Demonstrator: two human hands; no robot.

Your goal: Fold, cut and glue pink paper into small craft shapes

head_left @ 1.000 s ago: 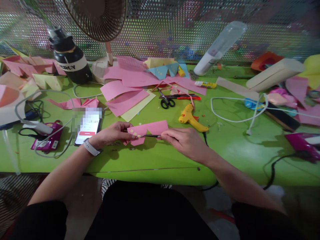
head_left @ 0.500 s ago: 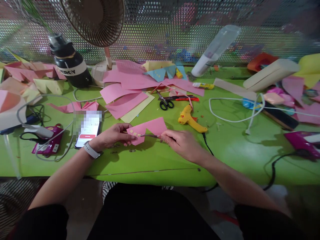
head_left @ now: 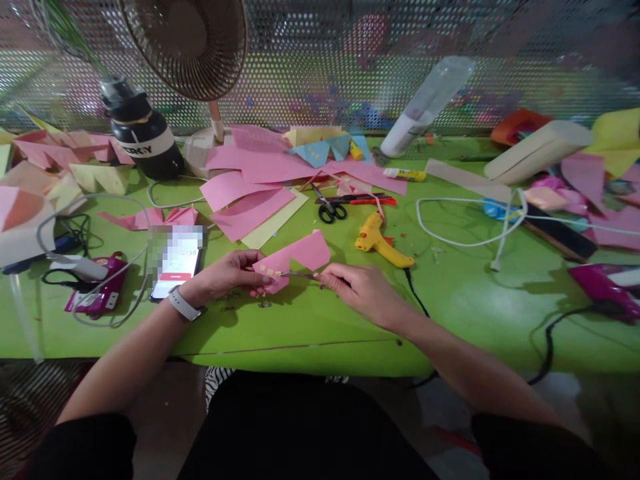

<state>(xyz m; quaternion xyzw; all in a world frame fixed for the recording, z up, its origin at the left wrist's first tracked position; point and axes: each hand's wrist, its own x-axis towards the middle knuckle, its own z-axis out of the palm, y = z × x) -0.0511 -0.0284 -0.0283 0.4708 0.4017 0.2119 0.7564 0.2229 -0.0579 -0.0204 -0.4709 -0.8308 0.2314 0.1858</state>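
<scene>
My left hand (head_left: 234,273) pinches the left end of a notched pink paper piece (head_left: 303,253), which bears several small pale yellow squares (head_left: 270,271). A thin metal tool (head_left: 299,274), perhaps tweezers, is held between the thumb and fingers of my right hand (head_left: 357,288). Its tip touches or lies very near the yellow squares. Both hands are above the front of the green table (head_left: 320,333). Black-handled scissors (head_left: 332,209) and a yellow glue gun (head_left: 383,241) lie behind and to the right of the paper.
A lit phone (head_left: 175,263) lies beside my left wrist. Pink sheets (head_left: 255,157), a fan (head_left: 193,40) and a black bottle (head_left: 145,137) are farther back. On the right are a white cable (head_left: 450,239) and a rolled paper tube (head_left: 540,150). A glue stick (head_left: 404,174) lies behind the glue gun.
The pink paper has tilted slightly and its right end has shifted a little left. Both hands keep their holds. The camera view has shifted slightly.
</scene>
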